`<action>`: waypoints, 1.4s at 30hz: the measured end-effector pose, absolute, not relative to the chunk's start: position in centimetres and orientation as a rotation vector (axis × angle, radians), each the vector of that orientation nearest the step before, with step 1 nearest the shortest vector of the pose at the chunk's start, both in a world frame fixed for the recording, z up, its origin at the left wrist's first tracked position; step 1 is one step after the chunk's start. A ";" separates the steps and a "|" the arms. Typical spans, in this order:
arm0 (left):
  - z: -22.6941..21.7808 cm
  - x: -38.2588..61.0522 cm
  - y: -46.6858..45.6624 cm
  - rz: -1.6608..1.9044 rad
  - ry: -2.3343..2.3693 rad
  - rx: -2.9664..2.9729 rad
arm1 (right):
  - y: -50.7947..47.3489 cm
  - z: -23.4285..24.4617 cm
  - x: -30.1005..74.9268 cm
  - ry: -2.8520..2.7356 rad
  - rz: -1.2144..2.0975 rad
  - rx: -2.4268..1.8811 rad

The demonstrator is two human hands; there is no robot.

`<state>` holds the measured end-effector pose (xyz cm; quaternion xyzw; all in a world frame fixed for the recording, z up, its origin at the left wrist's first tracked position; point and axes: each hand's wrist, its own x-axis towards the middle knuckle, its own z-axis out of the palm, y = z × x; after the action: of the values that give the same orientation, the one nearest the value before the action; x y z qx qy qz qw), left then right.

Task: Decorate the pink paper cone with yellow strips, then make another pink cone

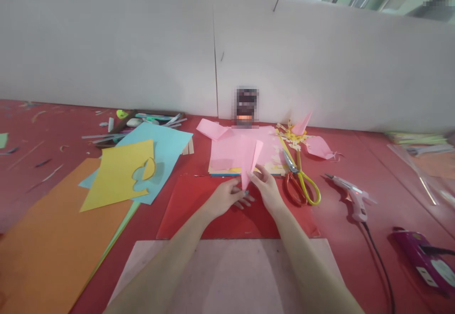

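Note:
A piece of pink paper, folded into a narrow pointed shape, stands between my hands with its tip downward. My right hand pinches its right side near the lower part. My left hand is closed at the bottom tip, thumb and forefinger against the paper, the other fingers reaching under it. Behind it lie pink sheets on a stack of coloured paper. Close by on the right rest scissors with one red and one yellow handle. Below my hands is a red sheet.
Yellow paper with a cut-out, blue paper and orange paper spread leftward. At right lie a glue gun and a purple power strip. A pink cone stands among yellow scraps near the white partition.

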<state>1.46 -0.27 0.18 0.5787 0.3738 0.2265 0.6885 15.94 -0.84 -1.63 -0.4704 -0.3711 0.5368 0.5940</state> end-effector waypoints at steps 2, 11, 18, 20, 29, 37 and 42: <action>-0.2 1.7 -0.4 0.548 0.888 1.304 | -0.9 -1.4 15.9 -0.920 1.253 -1.084; -0.2 2.0 -0.5 0.570 0.921 1.324 | -1.1 -0.9 15.9 -0.971 1.303 -1.056; 0.0 2.0 -0.4 0.569 0.930 1.280 | -1.3 -0.6 16.0 -0.990 1.344 -1.010; 0.1 2.0 -0.4 0.563 0.930 1.281 | -1.3 -0.6 16.0 -0.984 1.346 -1.013; 0.2 2.1 -0.2 0.586 0.965 1.276 | -1.4 -0.5 15.9 -1.001 1.326 -1.040; 0.0 2.1 -0.2 0.602 0.944 1.235 | -1.5 -0.3 15.9 -1.004 1.325 -1.047; 0.1 2.2 -0.2 0.674 0.945 1.163 | -1.4 -0.6 15.9 -1.016 1.305 -1.057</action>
<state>2.15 -0.23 0.08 0.5181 0.4212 0.3003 0.6812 15.86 -1.38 -0.59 -0.4477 -0.4301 0.5526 0.5560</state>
